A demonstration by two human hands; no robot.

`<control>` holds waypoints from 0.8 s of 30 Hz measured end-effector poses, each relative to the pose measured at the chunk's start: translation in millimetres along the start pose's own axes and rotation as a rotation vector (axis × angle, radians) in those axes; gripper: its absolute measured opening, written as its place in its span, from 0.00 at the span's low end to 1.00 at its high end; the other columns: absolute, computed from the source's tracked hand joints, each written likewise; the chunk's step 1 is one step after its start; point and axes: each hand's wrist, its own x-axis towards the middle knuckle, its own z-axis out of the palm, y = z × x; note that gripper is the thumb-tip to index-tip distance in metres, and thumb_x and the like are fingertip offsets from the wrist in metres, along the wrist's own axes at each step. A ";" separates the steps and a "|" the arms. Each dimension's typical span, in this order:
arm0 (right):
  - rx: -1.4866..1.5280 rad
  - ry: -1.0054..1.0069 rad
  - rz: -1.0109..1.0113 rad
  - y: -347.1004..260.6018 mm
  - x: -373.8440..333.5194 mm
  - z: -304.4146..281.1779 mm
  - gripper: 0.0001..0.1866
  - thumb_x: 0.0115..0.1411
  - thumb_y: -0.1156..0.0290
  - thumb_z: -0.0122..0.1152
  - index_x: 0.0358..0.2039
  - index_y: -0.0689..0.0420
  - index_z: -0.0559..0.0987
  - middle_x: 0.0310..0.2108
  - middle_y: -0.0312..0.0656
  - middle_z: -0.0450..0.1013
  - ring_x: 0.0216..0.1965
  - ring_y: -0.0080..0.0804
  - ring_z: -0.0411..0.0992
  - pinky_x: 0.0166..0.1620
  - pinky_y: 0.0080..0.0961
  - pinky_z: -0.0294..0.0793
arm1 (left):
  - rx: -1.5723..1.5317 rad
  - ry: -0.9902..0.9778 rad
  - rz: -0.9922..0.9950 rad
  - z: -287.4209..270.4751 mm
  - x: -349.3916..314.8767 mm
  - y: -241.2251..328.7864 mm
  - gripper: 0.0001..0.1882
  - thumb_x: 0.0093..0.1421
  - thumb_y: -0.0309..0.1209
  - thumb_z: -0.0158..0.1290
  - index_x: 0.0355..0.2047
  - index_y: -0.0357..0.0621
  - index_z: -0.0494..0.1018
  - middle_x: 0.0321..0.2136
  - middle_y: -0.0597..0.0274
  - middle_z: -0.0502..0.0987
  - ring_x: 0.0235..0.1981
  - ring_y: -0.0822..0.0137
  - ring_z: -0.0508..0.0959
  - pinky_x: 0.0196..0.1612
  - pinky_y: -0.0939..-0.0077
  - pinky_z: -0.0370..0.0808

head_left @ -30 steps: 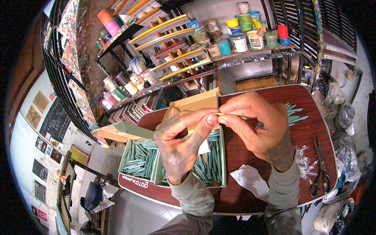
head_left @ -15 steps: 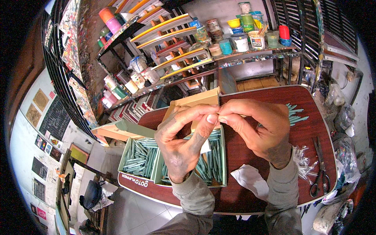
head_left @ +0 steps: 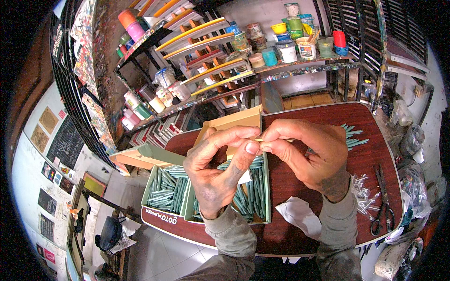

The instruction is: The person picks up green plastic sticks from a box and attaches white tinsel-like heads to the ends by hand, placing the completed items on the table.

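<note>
Above the table, a thin pale-yellow stick (head_left: 258,139) spans my two hands, mostly hidden by the fingertips; its exact kind does not show. My left hand (head_left: 218,171) pinches one end between thumb and forefinger. With thumb and forefinger, my right hand (head_left: 311,152) grips it close beside, its other end showing past the fingers. Below my left hand stand two light-green boxes, the left box (head_left: 146,191) and the right box (head_left: 269,196), both packed with slim grey-green sticks (head_left: 169,187). Their lids are raised.
Several grey-green sticks (head_left: 355,139) lie on the dark red table (head_left: 300,185) beyond my right hand. A crumpled white paper (head_left: 299,215), a pile of small clear-white pieces (head_left: 364,194) and black scissors (head_left: 384,206) lie to the right. Paint pots (head_left: 287,51) line the shelf behind.
My hands have parted very slightly at the fingertips, and more of the pale-yellow stick shows between them. Boxes and tabletop things look the same.
</note>
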 end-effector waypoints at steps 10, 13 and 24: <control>-0.069 0.023 -0.030 -2.6 3.5 -2.3 0.08 0.52 0.80 0.69 0.33 0.63 0.82 0.29 0.45 0.80 0.29 0.30 0.80 0.32 0.23 0.77 | 0.139 0.056 0.032 0.7 -0.1 -0.9 0.12 0.50 0.28 0.68 0.35 0.40 0.83 0.29 0.62 0.84 0.28 0.74 0.73 0.35 0.77 0.67; -0.080 -0.003 -0.058 -0.2 2.3 -4.1 0.08 0.51 0.81 0.69 0.34 0.63 0.82 0.31 0.45 0.80 0.28 0.30 0.79 0.31 0.23 0.77 | 0.162 0.067 0.081 1.6 0.8 -5.5 0.12 0.50 0.29 0.67 0.35 0.40 0.83 0.28 0.62 0.84 0.27 0.73 0.75 0.35 0.77 0.67; -0.064 0.064 -0.047 3.0 2.6 3.2 0.08 0.51 0.81 0.67 0.33 0.61 0.79 0.30 0.43 0.77 0.27 0.27 0.74 0.29 0.21 0.72 | 0.303 0.028 0.191 4.1 4.8 -3.6 0.10 0.51 0.28 0.67 0.34 0.40 0.83 0.27 0.62 0.84 0.25 0.74 0.76 0.35 0.78 0.65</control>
